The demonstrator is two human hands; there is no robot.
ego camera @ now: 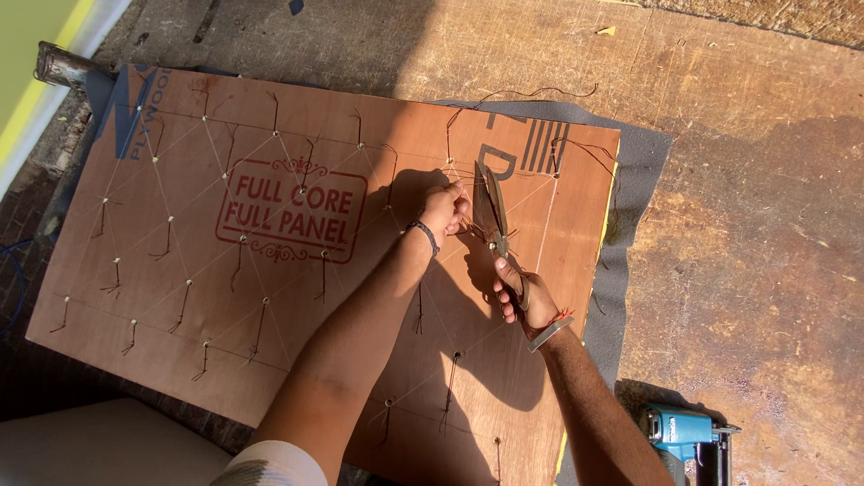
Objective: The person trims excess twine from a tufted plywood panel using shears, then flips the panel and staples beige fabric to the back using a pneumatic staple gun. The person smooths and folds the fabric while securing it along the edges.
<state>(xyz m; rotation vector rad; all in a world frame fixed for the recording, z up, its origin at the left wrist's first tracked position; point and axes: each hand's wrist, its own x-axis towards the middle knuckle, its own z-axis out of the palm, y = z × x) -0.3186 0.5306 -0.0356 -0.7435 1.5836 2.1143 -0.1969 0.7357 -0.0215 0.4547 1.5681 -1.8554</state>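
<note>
Near the board's bottom edge, a teal power tool (681,432) lay on the stained wooden floor (747,180) beside your right arm. Your right hand (522,297) was closed around the handles of large metal scissors (494,216), blades parted and pointing away from you. Your left hand (444,209) pinched a thin dark thread (531,93) at a hole near the plywood board's (225,297) far right corner. By the look of it, the work stood well along: most holes across the smooth reddish panel already carried short knotted thread ends, while loose strands trailed off the far edge, untrimmed. Pale lines crossed the board in a diamond grid. Grey padding (630,234) showed beneath its right edge.
</note>
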